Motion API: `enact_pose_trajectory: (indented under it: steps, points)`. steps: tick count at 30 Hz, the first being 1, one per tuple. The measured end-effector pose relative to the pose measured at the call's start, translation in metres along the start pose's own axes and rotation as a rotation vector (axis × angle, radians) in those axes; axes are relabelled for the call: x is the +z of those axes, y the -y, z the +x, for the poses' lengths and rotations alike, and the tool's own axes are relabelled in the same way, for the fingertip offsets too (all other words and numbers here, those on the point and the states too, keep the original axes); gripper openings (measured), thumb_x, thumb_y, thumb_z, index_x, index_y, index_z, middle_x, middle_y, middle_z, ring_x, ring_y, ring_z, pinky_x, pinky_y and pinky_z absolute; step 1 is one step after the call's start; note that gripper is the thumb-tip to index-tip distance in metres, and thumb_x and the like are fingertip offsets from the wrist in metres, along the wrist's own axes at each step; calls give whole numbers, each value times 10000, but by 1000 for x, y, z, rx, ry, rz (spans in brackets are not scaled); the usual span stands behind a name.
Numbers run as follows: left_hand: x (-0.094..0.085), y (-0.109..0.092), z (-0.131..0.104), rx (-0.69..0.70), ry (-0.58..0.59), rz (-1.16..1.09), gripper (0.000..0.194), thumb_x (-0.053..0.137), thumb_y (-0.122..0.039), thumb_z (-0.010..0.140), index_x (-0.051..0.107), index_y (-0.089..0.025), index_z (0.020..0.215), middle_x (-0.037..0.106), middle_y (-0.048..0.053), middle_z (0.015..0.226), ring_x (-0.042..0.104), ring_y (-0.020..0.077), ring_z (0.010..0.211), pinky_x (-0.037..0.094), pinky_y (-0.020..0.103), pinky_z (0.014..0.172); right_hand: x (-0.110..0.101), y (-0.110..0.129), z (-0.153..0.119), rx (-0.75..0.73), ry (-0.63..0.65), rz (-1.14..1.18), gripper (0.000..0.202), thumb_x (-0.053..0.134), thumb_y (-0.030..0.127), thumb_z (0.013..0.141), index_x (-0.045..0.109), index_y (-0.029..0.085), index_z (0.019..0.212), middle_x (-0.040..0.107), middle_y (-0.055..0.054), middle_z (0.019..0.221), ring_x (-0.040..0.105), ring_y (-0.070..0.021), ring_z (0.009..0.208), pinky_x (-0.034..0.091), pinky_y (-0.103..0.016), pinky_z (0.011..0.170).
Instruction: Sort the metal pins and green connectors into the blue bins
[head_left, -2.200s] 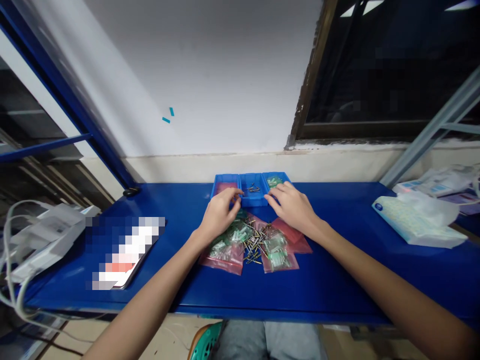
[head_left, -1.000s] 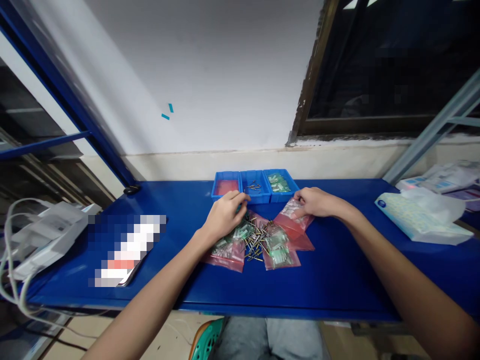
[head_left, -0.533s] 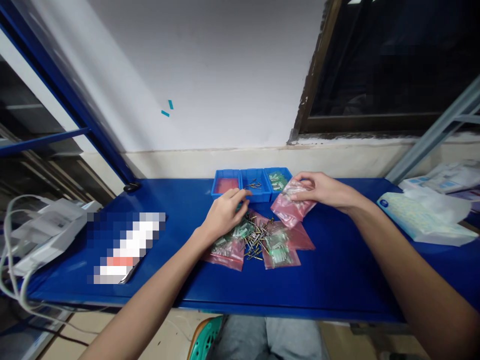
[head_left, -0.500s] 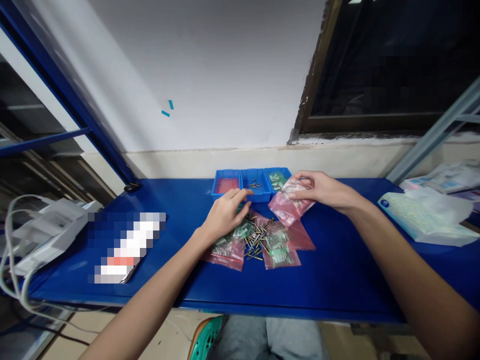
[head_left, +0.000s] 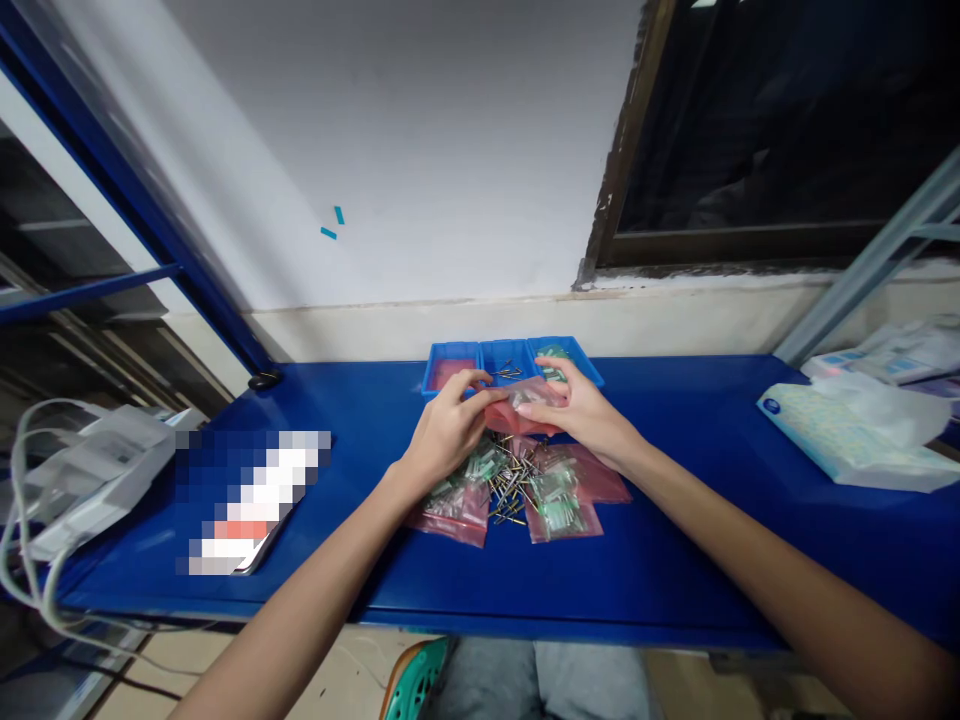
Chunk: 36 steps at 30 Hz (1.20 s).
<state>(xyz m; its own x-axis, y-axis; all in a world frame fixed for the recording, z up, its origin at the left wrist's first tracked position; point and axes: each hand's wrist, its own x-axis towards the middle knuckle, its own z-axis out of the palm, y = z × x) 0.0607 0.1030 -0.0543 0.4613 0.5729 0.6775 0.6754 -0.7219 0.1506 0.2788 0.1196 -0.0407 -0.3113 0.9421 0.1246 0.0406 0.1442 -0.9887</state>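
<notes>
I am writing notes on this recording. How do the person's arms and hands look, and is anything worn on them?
Both forearms are bare up to the picture's edge: no sleeves show. The left hand and the right hand carry no gloves, and no watch, ring or bracelet is visible.

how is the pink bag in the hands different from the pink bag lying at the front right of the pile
The held pink bag is lifted off the blue table, gripped between the left hand and right hand; the front-right pink bag lies flat, untouched. The held one looks crumpled, and its contents are hard to make out; the lying one shows green parts through the plastic. Both are small translucent pink bags.
</notes>
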Motion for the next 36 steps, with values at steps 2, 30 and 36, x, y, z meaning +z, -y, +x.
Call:
enact_pose_trajectory:
  steps: [2, 30, 36]
  points:
    - [0, 1, 0, -10, -38, -2, 333, 465, -69, 928, 636, -192, 1186, 560, 109, 1205, 564, 217, 1106, 533, 377, 889, -1, 1, 0, -11, 34, -41, 728, 809, 379, 712, 434, 282, 1329, 689, -79, 1079, 665, -211, 786, 526, -334, 593]
    - [1, -5, 7, -445, -111, -581, 234, 529, -340, 977, 638, -141, 918, 637, 37, 781, 560, 135, 663, 456, 253, 570, -2, -4, -1, -241, -159, -238, 215, 650, 398, 844, 531, 219, 867, 558, 27, 650, 538, -117, 538, 418, -296, 560]
    - [3, 0, 6, -476, -87, -724, 236, 535, -368, 967, 616, -146, 960, 653, 54, 819, 598, 150, 706, 501, 276, 609, -8, -17, 10, -168, -219, -222, 307, 660, 486, 820, 604, 213, 948, 572, -6, 725, 550, -149, 658, 439, -306, 607]
